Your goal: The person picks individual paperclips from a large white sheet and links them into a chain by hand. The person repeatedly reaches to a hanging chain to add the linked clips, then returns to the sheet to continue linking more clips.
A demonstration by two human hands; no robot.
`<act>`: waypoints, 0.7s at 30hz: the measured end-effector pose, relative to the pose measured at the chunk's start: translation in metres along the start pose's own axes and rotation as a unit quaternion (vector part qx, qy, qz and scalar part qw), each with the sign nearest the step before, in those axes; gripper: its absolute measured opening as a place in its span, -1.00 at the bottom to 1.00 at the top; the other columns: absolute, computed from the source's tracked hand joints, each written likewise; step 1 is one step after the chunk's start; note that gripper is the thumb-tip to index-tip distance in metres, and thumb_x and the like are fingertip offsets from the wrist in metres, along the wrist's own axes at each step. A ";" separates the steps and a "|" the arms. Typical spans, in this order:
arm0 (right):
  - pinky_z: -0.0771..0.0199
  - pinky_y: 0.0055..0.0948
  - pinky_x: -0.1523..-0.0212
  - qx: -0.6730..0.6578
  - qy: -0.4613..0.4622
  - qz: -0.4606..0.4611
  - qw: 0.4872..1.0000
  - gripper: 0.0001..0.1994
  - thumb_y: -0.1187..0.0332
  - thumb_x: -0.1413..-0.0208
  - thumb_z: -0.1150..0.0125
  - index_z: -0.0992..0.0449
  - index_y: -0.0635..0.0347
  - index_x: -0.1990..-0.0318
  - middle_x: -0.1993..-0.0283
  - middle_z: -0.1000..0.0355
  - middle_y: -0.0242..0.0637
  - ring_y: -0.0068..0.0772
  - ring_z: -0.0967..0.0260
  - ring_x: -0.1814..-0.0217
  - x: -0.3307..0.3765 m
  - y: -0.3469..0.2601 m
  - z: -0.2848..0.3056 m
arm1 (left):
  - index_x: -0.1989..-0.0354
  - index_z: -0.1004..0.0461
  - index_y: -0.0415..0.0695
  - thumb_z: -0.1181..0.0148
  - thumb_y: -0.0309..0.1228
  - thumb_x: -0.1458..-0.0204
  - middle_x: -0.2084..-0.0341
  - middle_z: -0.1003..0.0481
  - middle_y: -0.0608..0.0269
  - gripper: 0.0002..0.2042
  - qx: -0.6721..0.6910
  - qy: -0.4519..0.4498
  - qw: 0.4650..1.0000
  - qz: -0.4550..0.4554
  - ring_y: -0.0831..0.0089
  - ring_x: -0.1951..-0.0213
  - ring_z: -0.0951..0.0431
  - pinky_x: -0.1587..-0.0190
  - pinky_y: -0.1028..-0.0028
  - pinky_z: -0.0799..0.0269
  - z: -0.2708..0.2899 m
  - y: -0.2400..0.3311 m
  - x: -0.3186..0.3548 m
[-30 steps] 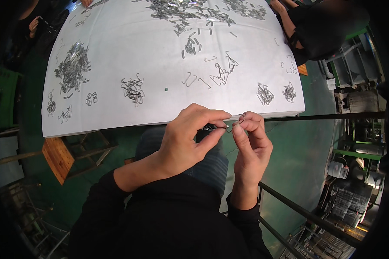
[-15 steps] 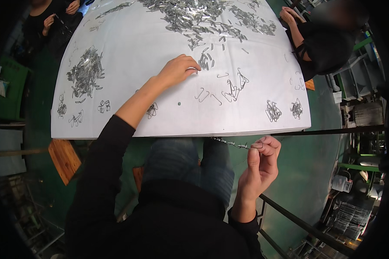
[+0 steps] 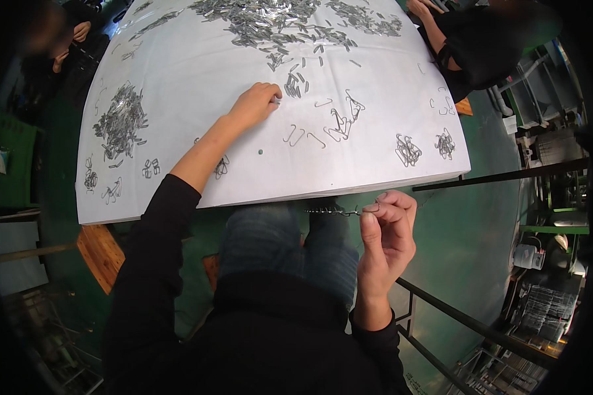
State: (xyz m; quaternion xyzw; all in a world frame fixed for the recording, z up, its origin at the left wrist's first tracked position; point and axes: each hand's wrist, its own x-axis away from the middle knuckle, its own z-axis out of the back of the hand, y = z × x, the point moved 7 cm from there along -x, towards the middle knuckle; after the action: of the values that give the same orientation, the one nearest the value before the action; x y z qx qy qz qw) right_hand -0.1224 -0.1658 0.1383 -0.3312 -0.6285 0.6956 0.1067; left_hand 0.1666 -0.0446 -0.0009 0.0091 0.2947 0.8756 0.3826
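Note:
My left hand (image 3: pixel 254 105) rests over the white table with curled fingers. A small grey metal piece (image 3: pixel 276 101) shows at its fingertips, just left of a few loose flat metal clips (image 3: pixel 295 85). Below the table's front edge, my right hand (image 3: pixel 390 240) pinches a bent wire hook (image 3: pixel 377 207) between thumb and fingers. From this hook a thin row of linked metal pieces (image 3: pixel 333 211) stretches left, above my knees. Several loose wire hooks (image 3: pixel 339 125) lie on the table right of my left hand.
A large heap of metal clips (image 3: pixel 263 26) covers the table's far middle, and a smaller pile (image 3: pixel 120 125) lies at left. Wire bundles (image 3: pixel 408 151) sit near the right corner. Two other people work at the far sides. A metal rail (image 3: pixel 474 322) runs at my right.
The whole view has shifted and tilted a little. My right hand has moved slightly up and left, and the linked row now lies more level. My left hand stays beside the loose clips.

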 end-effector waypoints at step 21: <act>-0.18 -0.61 0.44 0.094 -0.025 0.018 0.995 -0.93 0.47 0.05 -0.29 -0.52 0.23 0.40 0.28 -0.33 -0.35 -0.55 -0.21 0.35 0.003 0.008 -0.011 | 0.24 -0.48 -0.24 -0.24 -0.51 0.04 0.38 -0.54 0.27 -0.82 0.545 0.008 0.832 0.100 0.60 0.36 -0.49 0.34 0.61 -0.35 0.052 0.154 0.076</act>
State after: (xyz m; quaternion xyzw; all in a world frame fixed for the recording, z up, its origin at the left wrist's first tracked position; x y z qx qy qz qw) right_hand -0.1157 -0.1568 0.1303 -0.3135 -0.5562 0.7619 0.1089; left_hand 0.0234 -0.0487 0.1069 0.2386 0.7247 0.6067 0.2232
